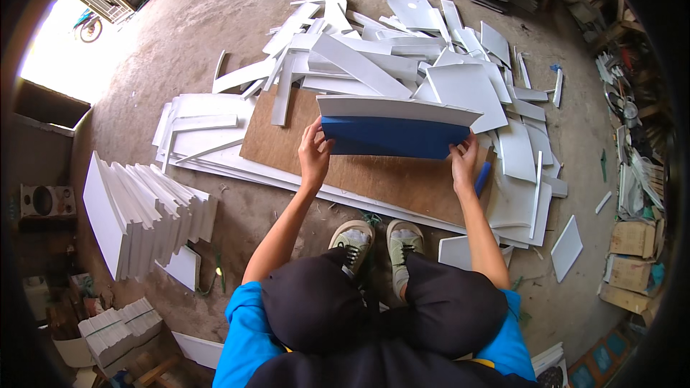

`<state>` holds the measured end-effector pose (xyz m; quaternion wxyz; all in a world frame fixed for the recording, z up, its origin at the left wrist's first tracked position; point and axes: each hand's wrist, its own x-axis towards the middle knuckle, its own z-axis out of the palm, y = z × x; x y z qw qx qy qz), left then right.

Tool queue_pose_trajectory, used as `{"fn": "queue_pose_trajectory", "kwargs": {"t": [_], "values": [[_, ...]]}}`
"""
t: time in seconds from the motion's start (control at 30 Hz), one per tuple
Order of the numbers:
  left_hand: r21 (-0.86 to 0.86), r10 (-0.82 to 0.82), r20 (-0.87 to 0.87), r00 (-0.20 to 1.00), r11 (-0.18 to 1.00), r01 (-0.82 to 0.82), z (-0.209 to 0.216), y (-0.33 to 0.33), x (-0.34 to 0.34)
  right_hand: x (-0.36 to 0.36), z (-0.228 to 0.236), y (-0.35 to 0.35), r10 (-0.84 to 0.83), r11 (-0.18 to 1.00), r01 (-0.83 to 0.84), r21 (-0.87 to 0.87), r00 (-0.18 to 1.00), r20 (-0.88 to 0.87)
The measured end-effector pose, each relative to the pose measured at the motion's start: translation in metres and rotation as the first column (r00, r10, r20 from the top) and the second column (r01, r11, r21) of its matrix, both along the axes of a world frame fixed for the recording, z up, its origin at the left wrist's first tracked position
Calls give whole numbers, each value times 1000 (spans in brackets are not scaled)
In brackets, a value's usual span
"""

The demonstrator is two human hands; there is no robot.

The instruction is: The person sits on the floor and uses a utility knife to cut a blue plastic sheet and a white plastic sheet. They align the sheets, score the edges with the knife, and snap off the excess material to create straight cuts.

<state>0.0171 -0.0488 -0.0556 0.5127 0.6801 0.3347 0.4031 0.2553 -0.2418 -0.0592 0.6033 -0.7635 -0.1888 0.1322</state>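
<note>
A long panel (395, 136) with a blue face and a white upper strip is held up in front of me, tilted above a brown wooden board (388, 181). My left hand (315, 155) grips its left end, fingers closed on the edge. At the opposite end my right hand (464, 161) has its fingers closed on the lower right corner. Whether the white strip and the blue face are one folded piece or two sheets, I cannot tell. Close to my right hand, a slim blue tool or stick (484, 178) lies at the board's right edge.
White offcuts (366, 65) are heaped beyond the board, and flat white sheets (205, 147) lie under it. A stack of white panels (147, 219) stands on the left, near a strapped bundle (121, 330). Cardboard boxes (632, 266) line the right side. My shoes (352, 241) are just before the board.
</note>
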Motion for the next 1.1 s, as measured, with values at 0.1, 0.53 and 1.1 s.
{"fn": "queue_pose_trajectory", "kwargs": {"t": [0.1, 0.53, 1.1], "values": [[17, 0, -29, 1000, 1000, 0, -7, -1, -2, 3, -16, -8, 86, 992, -72, -105, 987, 134], [159, 9, -195, 981, 987, 22, -36, -5, -12, 10, -50, -19, 321, 947, -315, -70, 939, 123], [164, -15, -250, 968, 985, 58, -32, 1, -11, 23, -38, -23, 369, 928, -354, -114, 914, 168]]}}
